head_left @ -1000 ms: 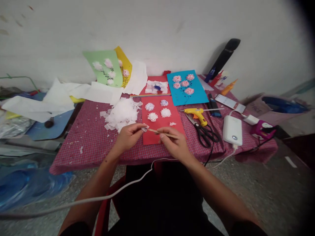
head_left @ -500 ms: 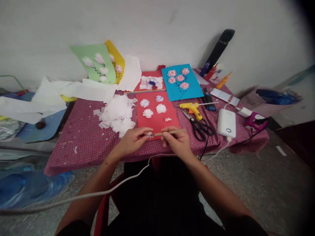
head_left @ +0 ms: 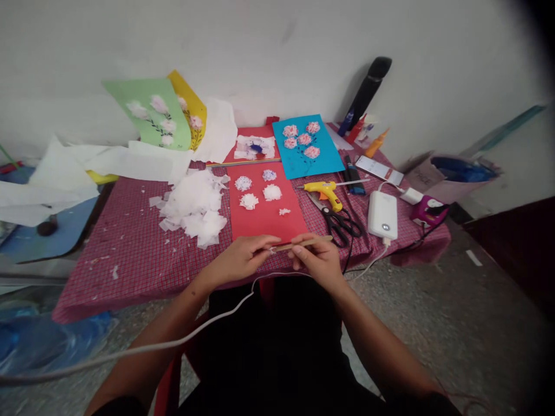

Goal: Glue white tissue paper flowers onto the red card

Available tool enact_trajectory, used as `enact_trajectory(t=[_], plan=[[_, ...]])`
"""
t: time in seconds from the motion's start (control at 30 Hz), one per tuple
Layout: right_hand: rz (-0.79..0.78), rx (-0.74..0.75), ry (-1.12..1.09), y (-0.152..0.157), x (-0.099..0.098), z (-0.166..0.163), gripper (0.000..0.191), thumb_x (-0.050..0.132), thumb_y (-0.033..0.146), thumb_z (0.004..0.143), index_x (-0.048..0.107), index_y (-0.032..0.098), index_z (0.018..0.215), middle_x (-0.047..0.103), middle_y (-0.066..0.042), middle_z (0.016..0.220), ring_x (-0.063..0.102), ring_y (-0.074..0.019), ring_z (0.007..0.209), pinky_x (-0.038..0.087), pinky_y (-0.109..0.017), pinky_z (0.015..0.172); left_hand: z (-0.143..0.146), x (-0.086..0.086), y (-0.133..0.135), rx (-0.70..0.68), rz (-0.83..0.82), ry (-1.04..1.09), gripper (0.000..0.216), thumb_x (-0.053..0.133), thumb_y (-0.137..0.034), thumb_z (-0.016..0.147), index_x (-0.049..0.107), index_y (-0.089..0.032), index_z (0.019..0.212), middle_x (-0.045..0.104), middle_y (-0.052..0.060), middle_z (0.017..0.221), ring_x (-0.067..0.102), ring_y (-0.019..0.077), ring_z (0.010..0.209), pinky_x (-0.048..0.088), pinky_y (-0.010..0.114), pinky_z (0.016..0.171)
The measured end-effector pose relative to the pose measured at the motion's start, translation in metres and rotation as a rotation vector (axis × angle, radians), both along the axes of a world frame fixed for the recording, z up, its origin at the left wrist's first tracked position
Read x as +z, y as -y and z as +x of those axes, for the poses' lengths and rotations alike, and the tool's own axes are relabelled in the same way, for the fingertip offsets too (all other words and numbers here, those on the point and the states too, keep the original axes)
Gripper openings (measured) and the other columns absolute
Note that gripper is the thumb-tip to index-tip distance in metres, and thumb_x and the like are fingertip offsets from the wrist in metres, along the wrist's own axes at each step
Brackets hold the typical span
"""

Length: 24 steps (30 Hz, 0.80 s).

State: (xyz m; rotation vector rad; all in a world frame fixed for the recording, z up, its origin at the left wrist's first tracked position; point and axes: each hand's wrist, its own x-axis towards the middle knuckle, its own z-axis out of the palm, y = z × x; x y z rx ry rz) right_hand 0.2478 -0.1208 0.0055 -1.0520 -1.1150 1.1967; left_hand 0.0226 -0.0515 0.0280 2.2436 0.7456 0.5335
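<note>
Both hands meet over the near edge of the table. My right hand (head_left: 315,260) grips a thin wooden stick (head_left: 309,242) that points up to the right. My left hand (head_left: 243,258) pinches a small scrap of white tissue (head_left: 272,250) against the stick's left tip. Just beyond the hands lies a red paper sheet (head_left: 264,216) with several small tissue flowers (head_left: 259,190) on it. A heap of white tissue squares (head_left: 194,205) lies to the left of the sheet.
Right of the red sheet lie a yellow glue gun (head_left: 324,192), black scissors (head_left: 338,218) and a white power bank (head_left: 383,215). A blue card with pink flowers (head_left: 306,147) is at the back; green and yellow cards (head_left: 152,114) lean on the wall. A white cable (head_left: 173,344) crosses my lap.
Both hands, still holding the stick and tissue, have come nearer to me, off the red sheet to the table's front edge. The view has swung to the right.
</note>
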Motion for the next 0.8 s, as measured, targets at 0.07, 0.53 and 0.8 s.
enact_trajectory(t=[0.07, 0.53, 0.8], plan=[[0.003, -0.059, 0.064, 0.002, 0.001, 0.004, 0.024, 0.076, 0.044, 0.090, 0.072, 0.021, 0.087, 0.071, -0.002, 0.072, 0.063, -0.0129, 0.049, 0.050, -0.026, 0.047, 0.007, 0.002, 0.002, -0.030, -0.033, -0.008, 0.034, 0.052, -0.023, 0.103, 0.064, -0.027, 0.134, 0.075, 0.003, 0.127, 0.072, 0.0170, 0.112, 0.054, 0.032, 0.099], [0.054, 0.154, 0.251, -0.019, 0.030, 0.044, 0.028, 0.075, 0.048, 0.090, 0.074, 0.019, 0.088, 0.072, -0.002, 0.076, 0.061, -0.0124, 0.052, 0.050, -0.026, 0.049, 0.034, -0.002, -0.007, -0.097, -0.097, 0.005, 0.035, 0.052, -0.019, 0.098, 0.064, -0.024, 0.130, 0.076, 0.003, 0.100, 0.070, 0.0167, 0.083, 0.052, 0.030, 0.077], [0.165, 0.008, 0.566, -0.071, 0.046, 0.045, 0.034, 0.062, 0.046, 0.097, 0.067, 0.019, 0.077, 0.067, -0.001, 0.068, 0.058, -0.0121, 0.055, 0.044, -0.027, 0.056, 0.058, 0.001, -0.043, 0.012, 0.018, 0.058, 0.021, 0.052, -0.020, 0.096, 0.067, -0.021, 0.110, 0.070, 0.001, 0.085, 0.063, 0.0148, 0.074, 0.046, 0.028, 0.070]])
